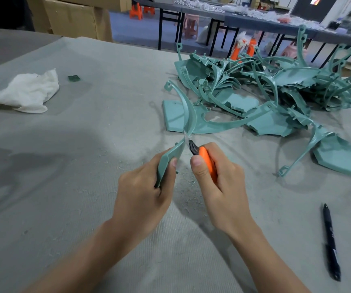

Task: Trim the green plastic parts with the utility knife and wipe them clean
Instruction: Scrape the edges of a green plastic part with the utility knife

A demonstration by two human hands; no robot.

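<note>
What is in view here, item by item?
held green part: one, teal green, above the table centre
utility knife: one, orange handle, tip beside the held green part
pile of green parts: many, teal green, table's far right
cloth: one, white, crumpled at left
small chip: one, dark green, beside the cloth
pen: one, black, lying at right
table cover: one, grey
cardboard boxes: several, brown, behind table, left
left hand: one, grips the held green part
right hand: one, grips the utility knife
</note>
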